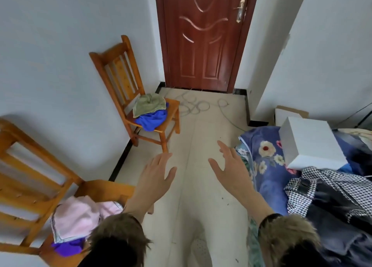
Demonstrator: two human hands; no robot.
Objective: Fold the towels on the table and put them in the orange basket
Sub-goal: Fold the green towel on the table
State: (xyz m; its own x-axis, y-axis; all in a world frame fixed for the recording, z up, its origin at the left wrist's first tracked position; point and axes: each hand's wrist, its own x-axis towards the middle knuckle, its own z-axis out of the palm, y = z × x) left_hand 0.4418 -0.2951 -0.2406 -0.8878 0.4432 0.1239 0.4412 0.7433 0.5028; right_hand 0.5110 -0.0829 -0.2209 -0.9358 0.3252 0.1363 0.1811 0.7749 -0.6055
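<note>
Both my hands are stretched out in front of me over the floor, fingers spread and holding nothing: my left hand (159, 174) and my right hand (231, 166). A green towel (150, 105) lies crumpled on top of a blue towel (152, 120) on the seat of the far wooden chair (120, 73). On the near wooden chair (30, 166) at my left lies a folded pink towel (76, 218) over a purple one (68, 246). No orange basket and no table are in view.
A brown door (203, 35) stands shut at the end of the tiled floor (201, 146), with loose cable (195, 105) coiled before it. At the right is a bed with a flowered blue cover (263, 152), a white box (310, 144) and a houndstooth garment (322, 186).
</note>
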